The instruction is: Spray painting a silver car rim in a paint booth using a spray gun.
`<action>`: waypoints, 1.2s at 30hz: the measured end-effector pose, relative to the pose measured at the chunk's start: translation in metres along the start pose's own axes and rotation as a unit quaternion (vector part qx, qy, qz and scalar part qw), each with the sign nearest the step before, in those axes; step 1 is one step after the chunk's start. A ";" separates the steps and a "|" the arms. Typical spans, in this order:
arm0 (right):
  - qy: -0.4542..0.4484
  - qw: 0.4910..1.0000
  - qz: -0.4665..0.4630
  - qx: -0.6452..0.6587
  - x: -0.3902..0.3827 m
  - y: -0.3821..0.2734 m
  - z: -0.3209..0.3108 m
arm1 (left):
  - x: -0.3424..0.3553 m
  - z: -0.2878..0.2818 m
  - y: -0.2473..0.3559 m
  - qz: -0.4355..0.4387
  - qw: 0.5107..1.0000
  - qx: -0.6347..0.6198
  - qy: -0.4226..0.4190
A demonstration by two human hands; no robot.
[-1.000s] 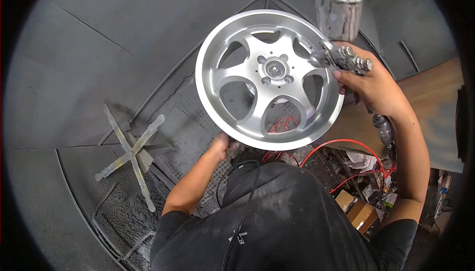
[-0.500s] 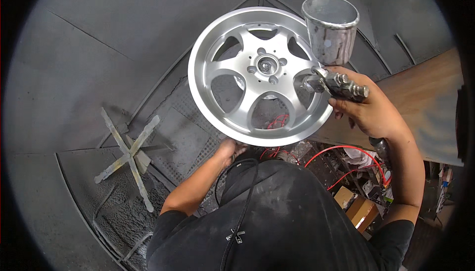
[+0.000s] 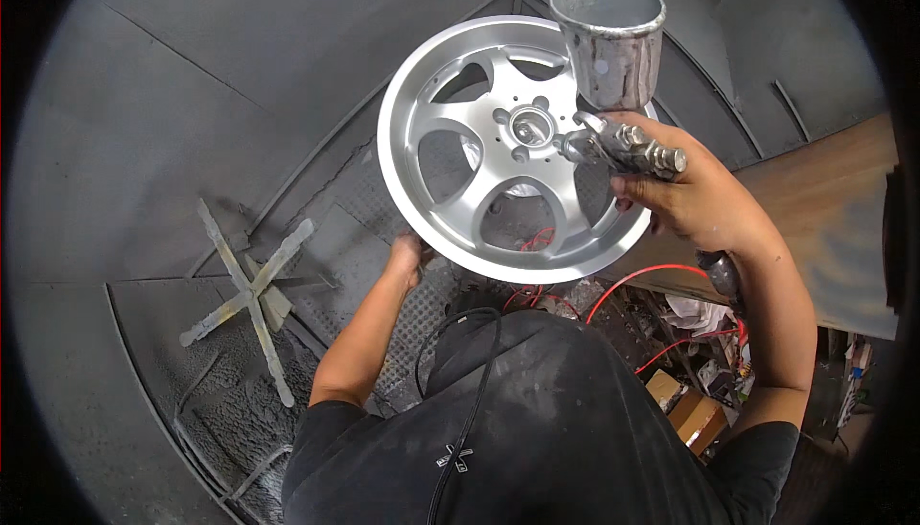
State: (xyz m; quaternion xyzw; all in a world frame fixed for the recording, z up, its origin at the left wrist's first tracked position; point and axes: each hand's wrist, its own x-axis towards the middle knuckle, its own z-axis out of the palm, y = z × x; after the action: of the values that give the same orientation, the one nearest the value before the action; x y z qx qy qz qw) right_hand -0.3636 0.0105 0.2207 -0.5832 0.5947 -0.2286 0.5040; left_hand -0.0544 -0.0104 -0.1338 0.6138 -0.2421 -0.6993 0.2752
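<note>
The fingers (image 3: 632,192) of the right hand (image 3: 700,185) are curled round the grip of a spray gun (image 3: 632,151), with the grip mostly hidden by the hand. The gun is held from the side, most likely so that its nose can be aimed without the arm being put in front. The nose is pointed at the middle of a silver wheel (image 3: 494,151), and a small gap seems to be left between them.

A metal cup (image 3: 613,60) is set on top of the gun. It is held nearly upright, perhaps so that nothing is spilled and what is inside can run down.

The left hand (image 3: 410,257) is placed just beside the wheel's lower left edge. Its fingers are blurred and partly hidden, so how far they are spread, and whether the rim is touched or held, cannot be told.

The wheel is in front of the body, tilted, with its face turned up, so its spokes and holes can be easily seen and reached. What it is held up by is hidden.

Farther out, a red hose (image 3: 613,295) is looped low by a black shirt (image 3: 575,400). Whether it is joined to the gun cannot be told. A cross-shaped stand (image 3: 251,290) is seen well apart on the left, and a wooden board (image 3: 805,185) on the right.
</note>
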 end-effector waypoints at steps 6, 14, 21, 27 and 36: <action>0.033 0.998 -0.038 -0.032 0.021 0.005 0.003 | -0.036 0.037 -0.031 -0.073 0.997 -0.032 -0.023; 0.074 0.996 -0.011 -0.050 0.030 -0.002 -0.004 | -0.020 0.017 -0.043 -0.131 0.981 0.059 -0.131; 0.104 0.993 0.049 -0.013 -0.008 0.016 -0.022 | 0.000 -0.009 0.012 -0.033 0.999 -0.002 0.016; 0.068 0.993 0.046 0.084 -0.048 0.019 -0.017 | -0.027 0.025 0.018 -0.070 0.997 -0.012 -0.028; 0.194 0.981 0.018 0.002 -0.063 0.023 -0.027 | -0.042 0.053 -0.044 -0.203 0.966 0.028 -0.157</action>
State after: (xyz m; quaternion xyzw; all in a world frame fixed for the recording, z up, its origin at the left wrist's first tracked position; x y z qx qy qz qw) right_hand -0.4099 0.0650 0.2323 -0.5159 0.6910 -0.3300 0.3840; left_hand -0.1073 0.0504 -0.1266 0.5403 -0.1722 -0.8208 0.0682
